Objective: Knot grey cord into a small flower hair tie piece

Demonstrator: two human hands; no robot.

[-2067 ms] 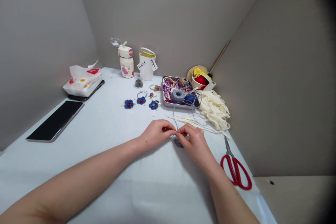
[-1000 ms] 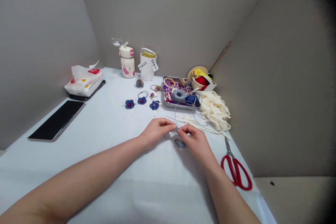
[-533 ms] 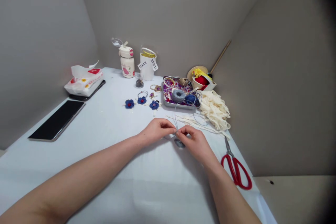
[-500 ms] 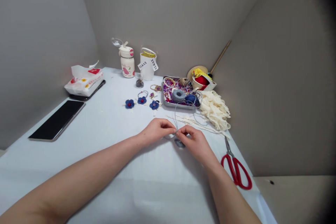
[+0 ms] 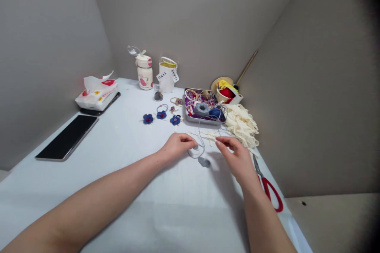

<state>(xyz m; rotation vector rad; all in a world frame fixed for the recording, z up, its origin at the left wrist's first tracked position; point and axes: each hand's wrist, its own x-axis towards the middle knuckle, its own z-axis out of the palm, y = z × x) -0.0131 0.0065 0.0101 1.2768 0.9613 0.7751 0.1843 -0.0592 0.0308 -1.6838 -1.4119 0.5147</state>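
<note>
My left hand (image 5: 179, 145) pinches a thin grey cord (image 5: 202, 151), which loops below its fingertips and runs back toward the tray. A small grey piece (image 5: 195, 147) shows at those fingertips. Just right of the loop is a grey flower-like piece (image 5: 204, 162), slightly blurred. My right hand (image 5: 236, 156) is held to the right of the cord, thumb and fingertips close together in a pinch. Whatever it holds, if anything, is too small to make out. Cream lace strips (image 5: 208, 135) lie behind both hands.
Behind the hands, a metal tray (image 5: 204, 121) holds beads and yarn balls. Blue flower hair ties (image 5: 161, 114) lie to its left. Cream lace (image 5: 242, 124) is heaped at right, near red-handled scissors (image 5: 271, 191). A phone (image 5: 68, 137) and tissue pack (image 5: 97, 94) lie left.
My right hand has moved right, away from my left hand and the cord. The grey flower-like piece now shows more fully. The left hand stays nearly in place; the view has shifted slightly.
</note>
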